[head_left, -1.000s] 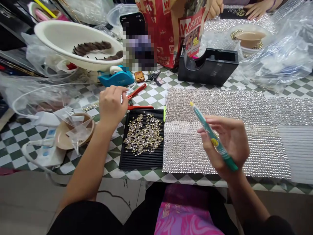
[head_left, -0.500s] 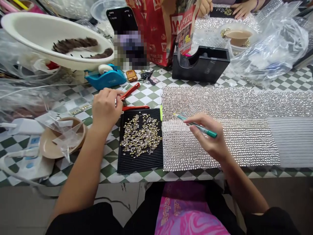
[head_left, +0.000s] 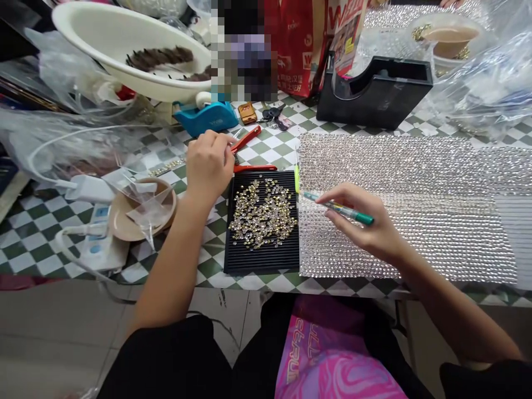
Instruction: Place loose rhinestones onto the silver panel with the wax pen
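Note:
My right hand (head_left: 369, 227) is closed in a pinch on a slim pen-like picking tool (head_left: 341, 209) with a green end and a pale tip. That tip points left, over the left edge of a sheet covered in rows of clear rhinestones (head_left: 407, 238). To its left lies a black ridged tray (head_left: 261, 263) with loose gold-backed rhinestones (head_left: 261, 216) spread over its middle. My left hand (head_left: 210, 166) is curled at the head of red-handled pliers (head_left: 253, 167) behind the tray. The fingers hide the jaws; the handles spread to the right.
Behind are a blue tape dispenser (head_left: 205, 117), a black tape dispenser (head_left: 378, 97), keys (head_left: 274, 112) and a red paper bag (head_left: 299, 55). A white basin (head_left: 103, 55) holds brown furry strips. Left stand a tan bowl (head_left: 120, 221) and a power strip (head_left: 100, 244). A yellow-green handled tool (head_left: 296, 178) lies beside the sheet.
The view has shifted, so the table sits further right in it. The picking tool's tip has moved left over the sheet to its edge. My left hand stays by the pliers.

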`<state>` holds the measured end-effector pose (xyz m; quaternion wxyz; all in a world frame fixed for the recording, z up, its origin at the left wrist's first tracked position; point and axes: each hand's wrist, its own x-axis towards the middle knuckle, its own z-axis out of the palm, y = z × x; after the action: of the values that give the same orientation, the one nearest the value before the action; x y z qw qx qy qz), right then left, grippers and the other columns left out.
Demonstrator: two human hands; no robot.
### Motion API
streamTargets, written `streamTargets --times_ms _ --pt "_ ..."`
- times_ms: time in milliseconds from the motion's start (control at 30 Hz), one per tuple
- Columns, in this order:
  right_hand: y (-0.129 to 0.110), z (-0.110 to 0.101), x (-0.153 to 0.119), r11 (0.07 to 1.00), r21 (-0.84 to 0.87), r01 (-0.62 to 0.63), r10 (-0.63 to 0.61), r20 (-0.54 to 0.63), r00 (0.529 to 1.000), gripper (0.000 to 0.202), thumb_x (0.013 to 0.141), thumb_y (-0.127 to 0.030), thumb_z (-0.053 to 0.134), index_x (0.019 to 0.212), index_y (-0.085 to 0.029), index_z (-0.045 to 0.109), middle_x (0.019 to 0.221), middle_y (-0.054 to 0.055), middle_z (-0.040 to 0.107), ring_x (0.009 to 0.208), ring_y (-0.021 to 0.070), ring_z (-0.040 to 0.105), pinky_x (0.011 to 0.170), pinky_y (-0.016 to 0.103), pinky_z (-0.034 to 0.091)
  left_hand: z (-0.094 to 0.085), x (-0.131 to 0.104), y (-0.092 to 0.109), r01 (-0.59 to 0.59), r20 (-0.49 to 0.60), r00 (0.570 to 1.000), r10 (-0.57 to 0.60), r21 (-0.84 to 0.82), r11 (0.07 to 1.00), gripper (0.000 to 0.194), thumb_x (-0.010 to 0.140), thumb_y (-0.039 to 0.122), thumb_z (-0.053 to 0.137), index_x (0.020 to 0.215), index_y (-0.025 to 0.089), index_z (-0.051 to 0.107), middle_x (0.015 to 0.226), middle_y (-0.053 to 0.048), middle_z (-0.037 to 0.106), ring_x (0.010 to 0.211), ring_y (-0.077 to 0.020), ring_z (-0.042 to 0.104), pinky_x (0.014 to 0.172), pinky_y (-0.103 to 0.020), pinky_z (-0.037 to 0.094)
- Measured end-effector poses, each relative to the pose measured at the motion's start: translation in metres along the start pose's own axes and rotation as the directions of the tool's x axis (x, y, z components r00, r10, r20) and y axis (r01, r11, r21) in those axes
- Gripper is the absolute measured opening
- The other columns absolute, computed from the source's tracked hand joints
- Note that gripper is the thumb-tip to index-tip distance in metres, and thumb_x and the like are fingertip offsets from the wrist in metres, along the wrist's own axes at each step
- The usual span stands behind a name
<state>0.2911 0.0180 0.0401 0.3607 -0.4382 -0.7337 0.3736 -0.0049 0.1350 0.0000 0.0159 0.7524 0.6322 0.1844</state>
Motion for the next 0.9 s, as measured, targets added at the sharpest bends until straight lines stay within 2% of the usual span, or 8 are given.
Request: streamTargets --times_ms 133,267,400,500,633,900 --pt "-0.001 0.001 0.017 0.998 0.058 -0.026 0.025 0.028 0.999 0.01 0.088 -0.026 0.063 0.093 -0.018 0.065 0.089 0.001 0.069 0.083 0.0091 0.065 0.071 0.025 0.053 -0.001 -0.001 0.001 -0.008 -0.004 1.0 0.008 -0.011 1.0 0.041 0.095 0.026 0.032 0.118 0.02 0.065 0.118 -0.011 0.063 0.111 -0.0244 0.054 0.098 -0.045 0.036" --pt "0.004 0.012 0.029 0.987 0.141 -0.079 0.075 0.033 0.997 0.017 0.086 -0.03 0.065 0.097 -0.017 0.064 0.096 0.003 0.07 0.085 0.0099 0.067 0.073 0.025 0.056 -0.002 -0.001 0.002 -0.002 0.014 1.0 0.002 0.027 1.0 0.043 0.095 0.026 0.03 0.118 0.019 0.065 0.119 -0.013 0.062 0.113 -0.0261 0.055 0.099 -0.047 0.037" --pt "0.012 0.024 0.028 0.987 0.145 -0.066 0.073 -0.045 0.996 0.014 0.086 -0.029 0.062 0.082 -0.015 0.063 0.077 0.002 0.067 0.066 0.0076 0.061 0.06 0.025 0.05 -0.003 -0.001 0.003 0.007 0.019 1.0 -0.008 0.044 0.999 0.041 0.094 0.025 0.032 0.118 0.02 0.065 0.117 -0.012 0.062 0.116 -0.0266 0.056 0.1 -0.047 0.039" --pt "0.017 0.027 0.025 0.991 0.13 -0.023 0.035 -0.089 0.995 0.015 0.085 -0.025 0.06 0.075 -0.014 0.061 0.068 0.001 0.064 0.059 0.0068 0.058 0.055 0.024 0.046 -0.003 -0.001 0.003 0.007 0.022 1.0 -0.008 0.02 1.0 0.039 0.095 0.025 0.033 0.117 0.021 0.065 0.116 -0.011 0.062 0.116 -0.0267 0.056 0.101 -0.049 0.039" --pt "0.021 0.027 0.024 0.995 0.101 -0.006 0.013 -0.061 0.998 0.017 0.086 -0.024 0.061 0.072 -0.014 0.062 0.066 0.0 0.064 0.055 0.0053 0.055 0.048 0.022 0.04 -0.004 -0.002 0.002 0.007 0.02 1.0 -0.007 -0.026 1.0 0.037 0.096 0.024 0.033 0.116 0.024 0.064 0.118 -0.011 0.062 0.117 -0.0288 0.055 0.102 -0.052 0.038" --pt "0.022 0.029 0.024 0.998 0.049 0.036 -0.035 -0.015 0.999 0.015 0.086 -0.021 0.061 0.072 -0.014 0.063 0.065 -0.001 0.063 0.054 0.0036 0.053 0.047 0.021 0.038 -0.003 -0.002 0.002 0.017 0.021 1.0 -0.016 -0.046 0.999 0.033 0.095 0.023 0.037 0.112 0.027 0.065 0.116 -0.011 0.063 0.117 -0.0309 0.056 0.102 -0.054 0.038"
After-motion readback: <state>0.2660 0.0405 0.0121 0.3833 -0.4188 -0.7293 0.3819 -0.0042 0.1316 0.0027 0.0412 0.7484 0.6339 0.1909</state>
